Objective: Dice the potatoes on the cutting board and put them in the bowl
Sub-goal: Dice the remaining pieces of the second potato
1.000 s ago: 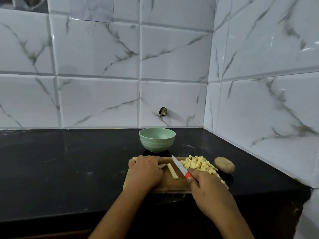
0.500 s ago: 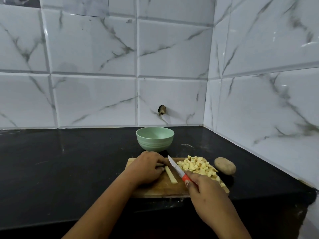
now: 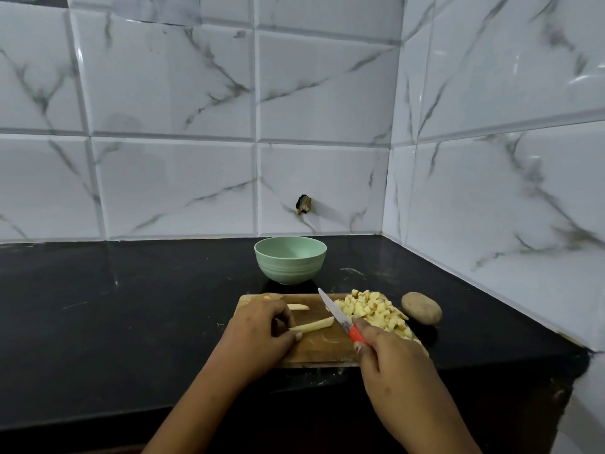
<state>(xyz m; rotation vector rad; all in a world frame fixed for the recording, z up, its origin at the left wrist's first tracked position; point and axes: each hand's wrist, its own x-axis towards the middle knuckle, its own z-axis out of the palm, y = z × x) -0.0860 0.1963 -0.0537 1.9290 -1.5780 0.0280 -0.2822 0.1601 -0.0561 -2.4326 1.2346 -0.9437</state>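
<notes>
The head view looks forward and down, close over the cutting board (image 3: pixel 327 347), facing the tiled corner (image 3: pixel 393 142).

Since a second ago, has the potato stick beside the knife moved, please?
Yes; the potato stick has turned crosswise on the cutting board, pinched by the left hand.

Person, two upper limbs in view. Left hand (image 3: pixel 258 326) and left forearm (image 3: pixel 196 404): bare, uncovered down to the frame edge. Right hand (image 3: pixel 393 358) and right forearm (image 3: pixel 435 421): bare likewise. Left thumbnail (image 3: pixel 298 336) is short and plain, with a pale tip
</notes>
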